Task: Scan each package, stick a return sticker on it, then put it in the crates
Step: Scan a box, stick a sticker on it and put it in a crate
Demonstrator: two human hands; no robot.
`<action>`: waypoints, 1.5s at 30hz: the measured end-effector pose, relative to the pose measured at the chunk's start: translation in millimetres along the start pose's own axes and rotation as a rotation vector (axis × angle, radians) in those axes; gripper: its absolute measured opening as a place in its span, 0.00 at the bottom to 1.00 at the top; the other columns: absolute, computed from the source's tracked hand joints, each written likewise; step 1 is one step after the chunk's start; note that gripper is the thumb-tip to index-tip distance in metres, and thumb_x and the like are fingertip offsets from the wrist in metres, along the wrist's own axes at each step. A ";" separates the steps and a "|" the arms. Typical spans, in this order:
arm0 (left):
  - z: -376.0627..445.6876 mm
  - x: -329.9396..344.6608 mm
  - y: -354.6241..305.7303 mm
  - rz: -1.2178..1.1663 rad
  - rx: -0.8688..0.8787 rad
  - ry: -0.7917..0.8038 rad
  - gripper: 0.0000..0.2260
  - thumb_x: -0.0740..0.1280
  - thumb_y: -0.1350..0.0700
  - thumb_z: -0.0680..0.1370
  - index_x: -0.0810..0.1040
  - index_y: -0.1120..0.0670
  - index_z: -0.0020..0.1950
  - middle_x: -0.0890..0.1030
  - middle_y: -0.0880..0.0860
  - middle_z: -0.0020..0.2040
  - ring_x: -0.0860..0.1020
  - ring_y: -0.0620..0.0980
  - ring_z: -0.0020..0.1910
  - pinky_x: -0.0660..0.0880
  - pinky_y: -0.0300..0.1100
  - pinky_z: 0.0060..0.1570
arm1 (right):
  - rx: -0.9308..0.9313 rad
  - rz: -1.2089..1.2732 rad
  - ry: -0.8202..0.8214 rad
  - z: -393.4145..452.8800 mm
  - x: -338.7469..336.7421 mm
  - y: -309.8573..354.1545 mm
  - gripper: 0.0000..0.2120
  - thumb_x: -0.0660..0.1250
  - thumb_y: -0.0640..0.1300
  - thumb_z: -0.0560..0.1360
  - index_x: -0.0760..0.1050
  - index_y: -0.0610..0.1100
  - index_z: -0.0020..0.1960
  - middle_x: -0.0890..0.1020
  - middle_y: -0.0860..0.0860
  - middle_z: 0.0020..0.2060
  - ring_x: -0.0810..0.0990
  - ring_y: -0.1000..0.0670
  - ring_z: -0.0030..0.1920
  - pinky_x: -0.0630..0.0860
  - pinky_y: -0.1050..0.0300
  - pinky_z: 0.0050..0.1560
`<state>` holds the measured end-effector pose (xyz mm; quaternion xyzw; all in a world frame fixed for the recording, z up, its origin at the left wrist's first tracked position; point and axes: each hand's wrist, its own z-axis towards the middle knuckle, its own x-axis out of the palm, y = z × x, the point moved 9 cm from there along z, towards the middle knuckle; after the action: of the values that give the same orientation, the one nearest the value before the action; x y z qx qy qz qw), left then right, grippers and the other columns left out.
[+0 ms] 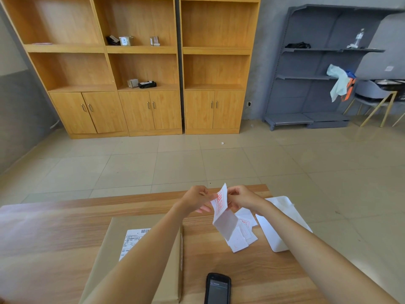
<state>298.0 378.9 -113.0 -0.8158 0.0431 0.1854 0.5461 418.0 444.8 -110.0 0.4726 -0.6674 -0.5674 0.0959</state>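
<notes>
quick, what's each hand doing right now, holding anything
Left hand: closed, pinching the top of the sticker strip.
Right hand: closed, pinching the same sticker strip from its other side.

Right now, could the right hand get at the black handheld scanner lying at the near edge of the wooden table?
Probably yes, but not at once. The black handheld scanner lies uncovered beside the brown package, below the right forearm. The right hand and left hand both pinch the white sticker strip.
</notes>
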 end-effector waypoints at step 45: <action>-1.2 -53.0 26.2 -0.118 -0.036 -0.327 0.06 0.68 0.56 0.78 0.74 0.57 0.46 0.84 0.53 0.44 0.80 0.47 0.32 0.71 0.36 0.31 | 0.030 0.043 -0.202 -1.3 -39.9 -35.8 0.10 0.71 0.47 0.74 0.79 0.40 0.50 0.83 0.49 0.39 0.82 0.55 0.37 0.72 0.65 0.38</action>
<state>242.0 360.4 -117.1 -0.7855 -0.0973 0.2839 0.5412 458.9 476.6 -123.7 0.4000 -0.6919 -0.6001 0.0332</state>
